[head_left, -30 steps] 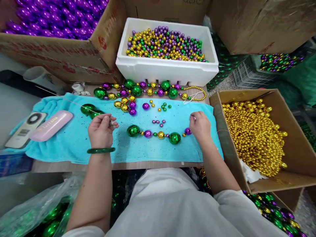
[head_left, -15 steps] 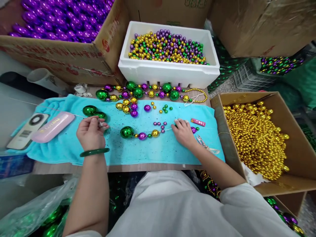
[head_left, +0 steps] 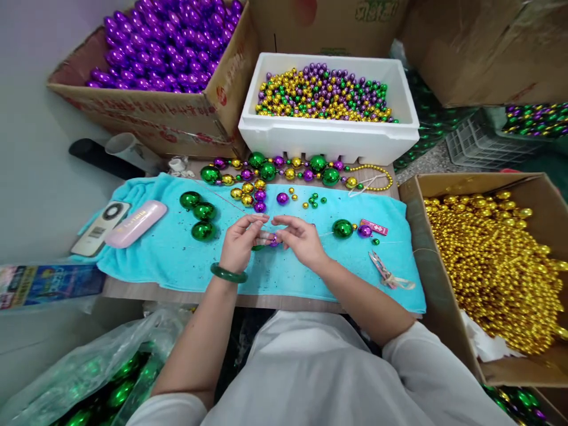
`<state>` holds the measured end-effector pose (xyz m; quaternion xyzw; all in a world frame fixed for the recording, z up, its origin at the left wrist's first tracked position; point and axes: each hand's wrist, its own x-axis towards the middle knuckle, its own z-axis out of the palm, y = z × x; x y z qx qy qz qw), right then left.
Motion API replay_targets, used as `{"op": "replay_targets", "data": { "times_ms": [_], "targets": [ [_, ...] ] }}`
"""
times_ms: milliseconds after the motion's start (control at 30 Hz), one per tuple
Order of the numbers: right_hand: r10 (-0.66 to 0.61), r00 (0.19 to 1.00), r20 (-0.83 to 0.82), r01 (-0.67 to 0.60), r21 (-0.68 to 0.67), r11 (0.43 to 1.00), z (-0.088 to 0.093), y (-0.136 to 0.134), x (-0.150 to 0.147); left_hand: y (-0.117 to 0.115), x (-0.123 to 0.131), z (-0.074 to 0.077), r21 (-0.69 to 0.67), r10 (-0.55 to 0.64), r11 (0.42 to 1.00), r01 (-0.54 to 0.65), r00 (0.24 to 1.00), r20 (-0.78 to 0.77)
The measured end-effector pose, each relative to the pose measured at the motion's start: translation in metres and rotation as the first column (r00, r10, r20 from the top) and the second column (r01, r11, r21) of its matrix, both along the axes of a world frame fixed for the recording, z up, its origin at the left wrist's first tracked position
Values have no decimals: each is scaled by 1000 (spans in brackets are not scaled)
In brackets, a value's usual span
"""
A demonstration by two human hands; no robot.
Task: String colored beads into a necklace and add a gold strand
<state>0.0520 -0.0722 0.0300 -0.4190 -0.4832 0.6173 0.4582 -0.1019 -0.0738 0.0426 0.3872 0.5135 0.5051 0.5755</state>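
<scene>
My left hand [head_left: 243, 239], with a green bangle at the wrist, pinches a thin string [head_left: 224, 197] whose tail runs up and to the left. My right hand [head_left: 300, 238] meets it fingertip to fingertip, its fingers closed at the string. A purple bead [head_left: 274, 240] shows between the hands; other beads there are mostly hidden. To the right, a large green bead [head_left: 342, 229], a small gold bead [head_left: 354, 227], a purple bead [head_left: 364, 230] and a small green bead [head_left: 376, 242] lie along the string. Three large green beads [head_left: 203, 211] lie left of my hands.
Finished-looking bead strands [head_left: 267, 171] lie behind the turquoise towel [head_left: 177, 266]. Loose beads [head_left: 247, 193], snips [head_left: 381, 269], a phone [head_left: 101, 229] and a pink case [head_left: 136, 223] rest on it. A foam box [head_left: 328, 137] and cartons of beads [head_left: 426, 248] surround the table.
My hands have come together: the left moved right and the right moved left, uncovering the large green bead. The row of strung beads between them is now mostly covered. The view has shifted left.
</scene>
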Motion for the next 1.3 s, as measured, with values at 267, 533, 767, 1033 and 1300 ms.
{"op": "replay_targets", "data": {
  "times_ms": [267, 533, 767, 1033, 1300],
  "targets": [
    [24, 971, -238, -91, -274, 957, -13, 0, -8, -12, -1, -19, -12, -150, 989, 150, 980, -131],
    [-6, 970, -244, -75, -321, 944, -11, -4, 4, -19, 9, -21, 139, -124, 970, 201, 894, -430],
    [-67, 948, -312, -32, -300, 953, 2, -11, 29, -28, 4, -41, 239, 69, 833, 500, 334, -940],
    [-127, 948, -292, 67, -208, 976, 28, -14, 64, -18, 22, -48, 285, 128, 802, 525, 315, -940],
    [159, 914, -374, -257, -227, 939, 25, -42, 9, -25, 53, -64, 277, -28, 795, 539, 490, -871]
  ]
}}
